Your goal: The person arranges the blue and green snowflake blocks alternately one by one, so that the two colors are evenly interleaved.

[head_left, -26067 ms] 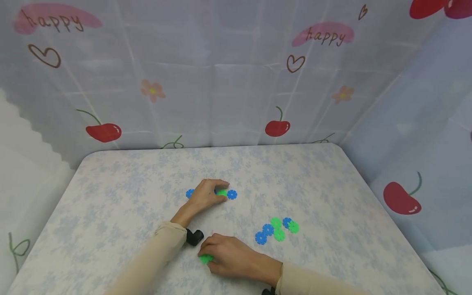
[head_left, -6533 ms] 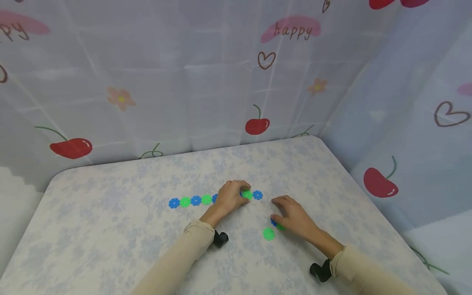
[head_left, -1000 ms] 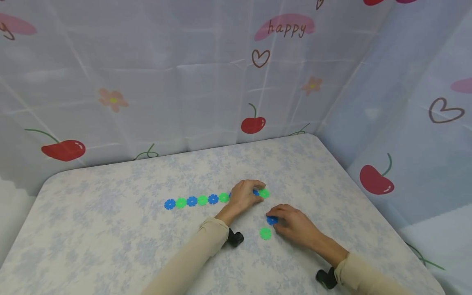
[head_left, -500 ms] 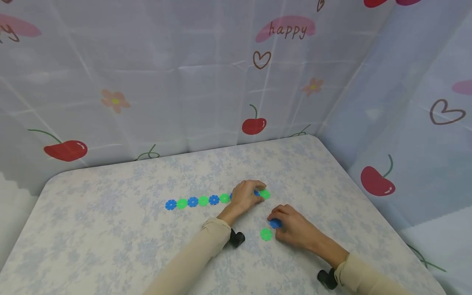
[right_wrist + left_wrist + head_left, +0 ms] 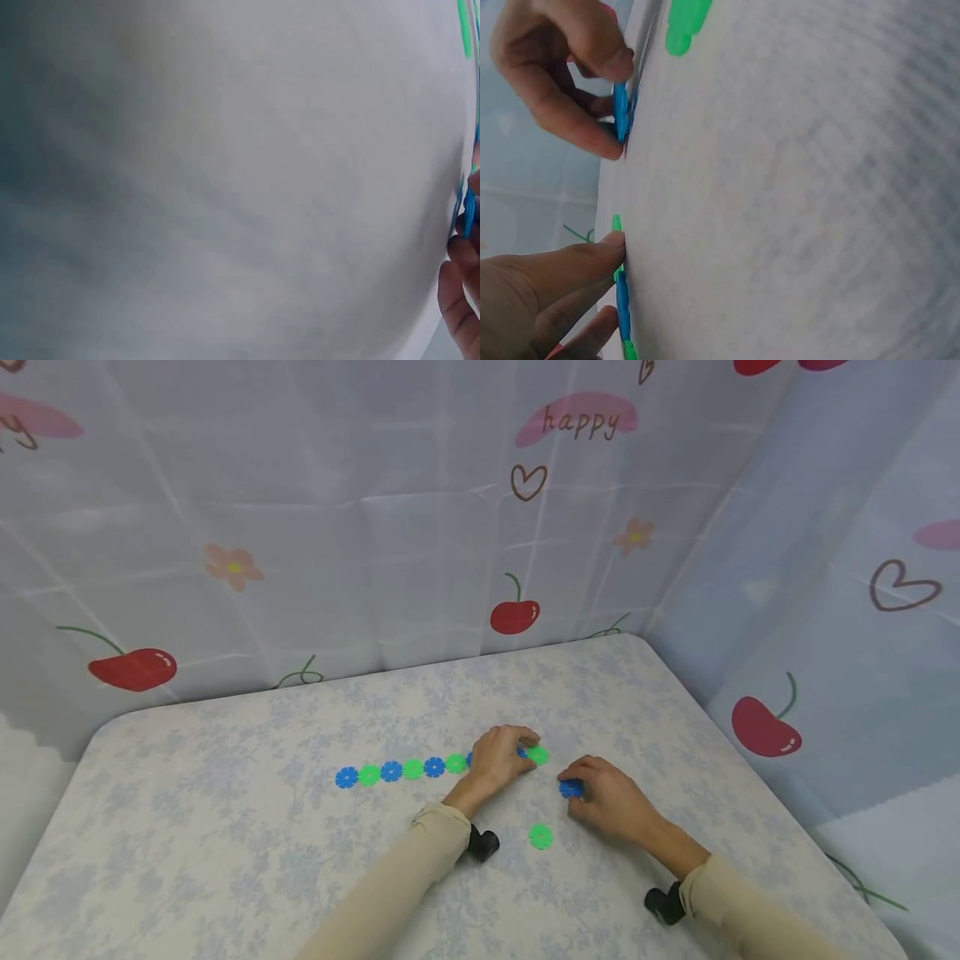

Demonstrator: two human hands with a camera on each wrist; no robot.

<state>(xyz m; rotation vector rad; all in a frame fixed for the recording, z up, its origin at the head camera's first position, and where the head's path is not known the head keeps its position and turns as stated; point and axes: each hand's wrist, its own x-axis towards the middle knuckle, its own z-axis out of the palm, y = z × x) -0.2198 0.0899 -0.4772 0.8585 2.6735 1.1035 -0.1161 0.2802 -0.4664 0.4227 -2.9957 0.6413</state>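
A row of alternating blue and green notched plastic discs [image 5: 412,768] stretches across the table. My left hand [image 5: 493,762] lies over its right part, hiding some pieces, thumb and forefinger around the green disc [image 5: 537,755] at that end. My right hand [image 5: 611,802] pinches a blue disc [image 5: 570,788] between thumb and fingers, just right of the row. The left wrist view shows this blue disc [image 5: 620,112] edge-on, close over the tabletop and apart from the row's end. At the right wrist view's edge, only fingertips and the blue disc [image 5: 469,214] appear.
One loose green disc [image 5: 540,837] lies flat on the table, nearer me than the row. A pale floral cloth covers the table [image 5: 225,827]. Printed curtains [image 5: 420,527] stand behind and at the right. Black wrist cameras [image 5: 483,843] sit under both sleeves.
Over the last second my right hand has moved right and away from me with the blue disc; my left stays put. Since the oldest frame the row has grown longer and fewer loose discs lie about.
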